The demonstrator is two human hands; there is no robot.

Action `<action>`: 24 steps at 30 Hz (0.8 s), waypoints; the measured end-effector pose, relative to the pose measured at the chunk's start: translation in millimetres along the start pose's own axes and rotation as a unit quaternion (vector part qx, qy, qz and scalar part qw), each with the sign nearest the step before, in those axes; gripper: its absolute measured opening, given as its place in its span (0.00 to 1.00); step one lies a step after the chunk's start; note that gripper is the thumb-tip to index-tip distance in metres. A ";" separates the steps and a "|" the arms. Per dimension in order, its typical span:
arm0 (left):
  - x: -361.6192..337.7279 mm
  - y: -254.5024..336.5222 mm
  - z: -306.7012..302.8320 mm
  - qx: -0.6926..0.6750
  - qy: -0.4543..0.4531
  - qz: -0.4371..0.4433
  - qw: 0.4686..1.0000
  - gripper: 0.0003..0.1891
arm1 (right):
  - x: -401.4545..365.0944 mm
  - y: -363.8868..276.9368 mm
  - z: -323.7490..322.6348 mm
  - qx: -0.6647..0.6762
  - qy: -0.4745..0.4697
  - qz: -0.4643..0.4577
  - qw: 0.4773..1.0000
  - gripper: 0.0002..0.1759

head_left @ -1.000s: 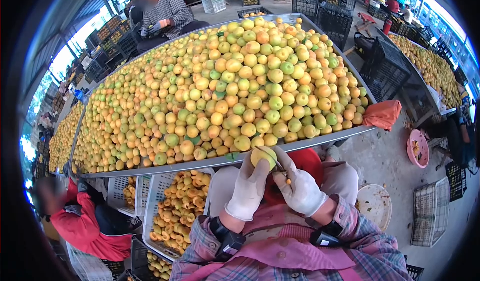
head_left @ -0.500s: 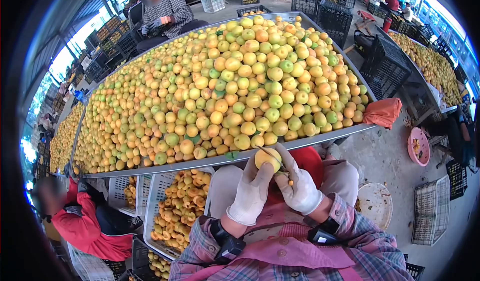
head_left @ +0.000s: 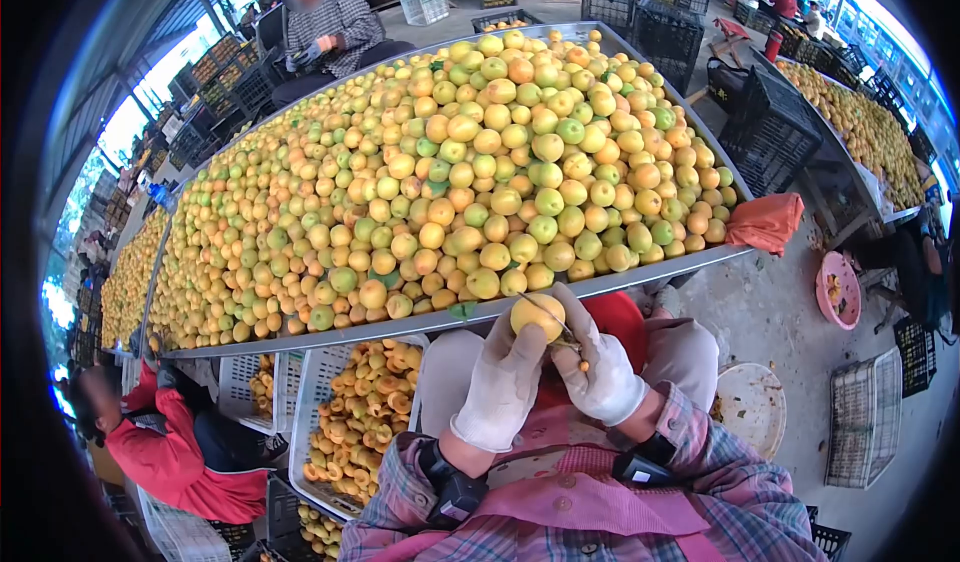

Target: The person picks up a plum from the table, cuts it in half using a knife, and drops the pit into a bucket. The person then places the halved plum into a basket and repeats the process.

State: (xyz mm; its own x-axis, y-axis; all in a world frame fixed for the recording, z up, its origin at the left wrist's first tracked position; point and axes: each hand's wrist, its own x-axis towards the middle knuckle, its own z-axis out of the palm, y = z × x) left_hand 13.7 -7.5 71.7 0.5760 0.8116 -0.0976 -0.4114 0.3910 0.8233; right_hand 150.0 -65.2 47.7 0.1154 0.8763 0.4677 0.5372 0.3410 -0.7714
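In a white glove, my left hand (head_left: 502, 380) is closed round a yellow apricot (head_left: 537, 314) just in front of the metal table's near edge. My right hand (head_left: 604, 374), gloved too, is closed on a thin knife (head_left: 566, 333) whose narrow dark blade lies against the fruit; most of its handle is hidden by the fingers. A large heap of whole apricots (head_left: 440, 192) fills the table beyond both hands. Below the hands, part of a red container (head_left: 616, 324) shows between my knees.
A white crate of split apricots (head_left: 362, 412) stands left of my legs. At the left a person in red (head_left: 185, 452) sits; another in a checked shirt (head_left: 335, 27) sits across the table. An orange bag (head_left: 765, 224) hangs at the table's right corner. A round white tub (head_left: 750, 407) is at right.
The apricot and knife have shifted very slightly in my hands, with the fruit turned a little. Both hands stay in nearly the same place.
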 end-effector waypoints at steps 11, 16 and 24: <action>-1.9 15.0 2.9 0.253 0.010 0.041 0.966 0.21 | -4.7 4.2 3.7 -0.055 -0.007 0.007 0.998 0.37; -2.5 31.2 18.9 0.291 0.033 0.013 0.956 0.22 | -3.6 -2.5 -6.7 -0.071 -0.014 0.003 0.997 0.38; -1.7 24.3 12.1 0.319 0.011 0.071 0.945 0.24 | -1.8 -1.9 -4.7 -0.095 -0.015 -0.005 0.995 0.38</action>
State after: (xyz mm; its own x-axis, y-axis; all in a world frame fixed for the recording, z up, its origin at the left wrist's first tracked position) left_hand 11.3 -4.6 98.6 0.5294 0.8477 0.0336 0.0292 -0.0578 0.9979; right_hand 152.7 -69.0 50.3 0.0854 0.8843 0.4590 0.6875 0.2811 -0.6696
